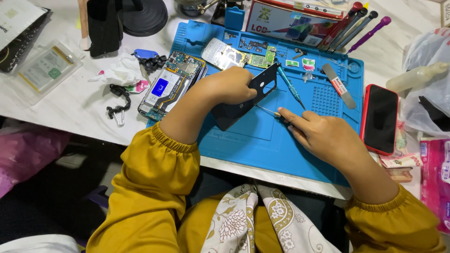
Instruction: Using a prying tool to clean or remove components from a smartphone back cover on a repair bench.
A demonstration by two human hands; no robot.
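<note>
My left hand (233,85) grips a black phone back cover (243,98), holding it tilted over the blue work mat (262,140). My right hand (323,133) pinches thin metal tweezers (268,110) whose tip touches the cover's lower edge. An opened phone (168,86) with its battery and circuit board exposed lies on the mat's left edge, just left of my left forearm. Both arms wear mustard-yellow sleeves.
A teal screwdriver (289,85), a circuit board (260,59) and a metal shield plate (222,54) lie on the mat. A red-cased phone (380,118) rests to the right. Several screwdrivers (354,26), a spudger (340,85), a black clip cord (118,100), banknotes (402,161).
</note>
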